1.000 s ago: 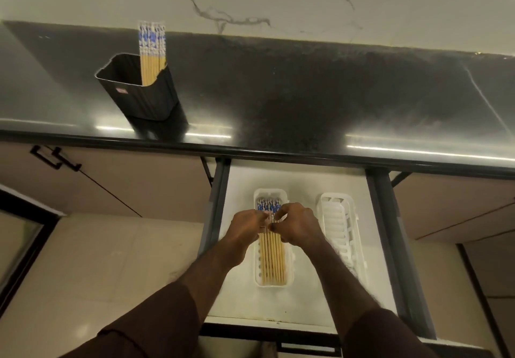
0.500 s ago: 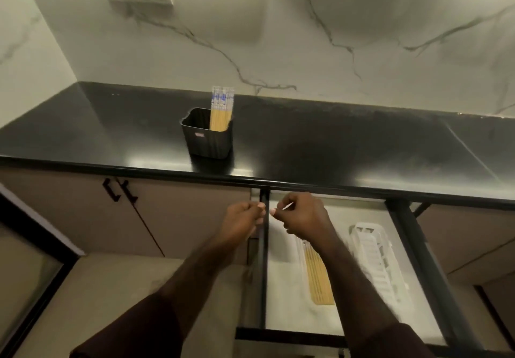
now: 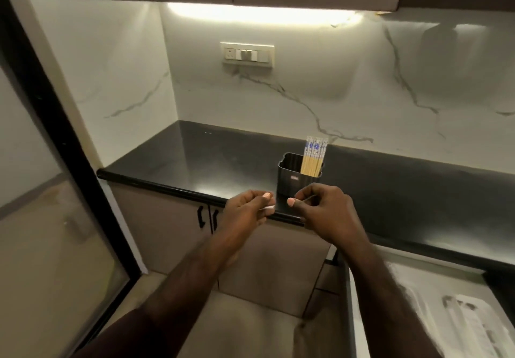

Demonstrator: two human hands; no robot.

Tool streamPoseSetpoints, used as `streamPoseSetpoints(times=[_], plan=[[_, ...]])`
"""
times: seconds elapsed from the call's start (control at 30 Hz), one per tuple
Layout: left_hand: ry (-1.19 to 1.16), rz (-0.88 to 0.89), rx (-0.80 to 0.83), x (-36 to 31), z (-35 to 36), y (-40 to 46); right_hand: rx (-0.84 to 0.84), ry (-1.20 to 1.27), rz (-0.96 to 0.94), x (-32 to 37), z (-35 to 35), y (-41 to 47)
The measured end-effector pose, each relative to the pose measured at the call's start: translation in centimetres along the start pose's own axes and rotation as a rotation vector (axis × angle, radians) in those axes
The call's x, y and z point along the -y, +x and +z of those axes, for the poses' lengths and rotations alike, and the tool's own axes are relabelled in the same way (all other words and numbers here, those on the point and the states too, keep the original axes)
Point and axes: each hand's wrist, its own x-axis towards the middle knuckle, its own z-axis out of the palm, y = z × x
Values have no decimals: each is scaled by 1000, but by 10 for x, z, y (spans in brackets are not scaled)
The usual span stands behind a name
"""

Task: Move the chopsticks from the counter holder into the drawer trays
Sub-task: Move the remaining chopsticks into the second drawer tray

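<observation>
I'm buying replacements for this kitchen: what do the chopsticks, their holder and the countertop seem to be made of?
The chopsticks look like pale bamboo or wood, matt, with blue-and-white patterned tops. The holder seems dark ribbed plastic or coated metal, with a dull sheen; I cannot tell which. The countertop looks like polished black stone, since it mirrors the light.
</observation>
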Motion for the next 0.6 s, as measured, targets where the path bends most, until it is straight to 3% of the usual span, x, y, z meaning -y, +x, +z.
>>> streamPoseSetpoints(times=[0.27, 0.6], plan=[[-26, -23, -41, -4, -44, 53, 4, 52, 42, 4, 37, 61], [0, -52, 74, -10, -6, 205, -53, 51, 180, -44, 34, 178]])
